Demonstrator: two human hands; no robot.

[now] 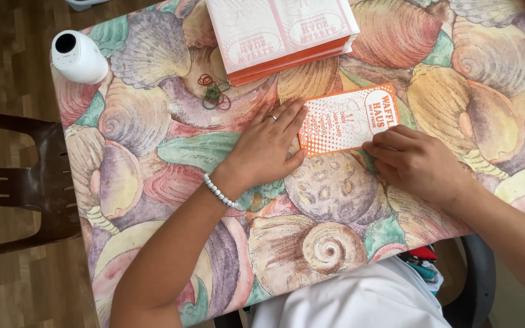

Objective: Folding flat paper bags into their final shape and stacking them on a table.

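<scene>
White cloth (pixel 360 300) on our lap sits closest to us, at the bottom edge. Above it is the biggest thing we see, one table (pixel 153 140) with a cover full of painted seashells in pink, purple, green and yellow. Left of the table stands one dark brown chair (pixel 25 182) on the wooden floor.

At the far edge of the table lies one stack of orange and white paper sleeves (pixel 281 33), piled flat. We cannot count how many are in it. One white bottle (pixel 79 58) stands at the far left corner. Its top is open and looks dark inside, so we cannot tell what is in it.

Our two hands are both on one orange and white paper sleeve (pixel 347 119), which lies flat in the middle of the table. Our left hand (pixel 268 149) is spread flat and presses its fingertips on the left end of the sleeve. It has a ring and a white bead bracelet (pixel 219 193). Our right hand (pixel 414 161) is curled, and its fingers pinch the bottom right edge of the sleeve.

One small pile of red and green rubber bands (pixel 214 92) lies near the stack, just beyond our left hand.
</scene>
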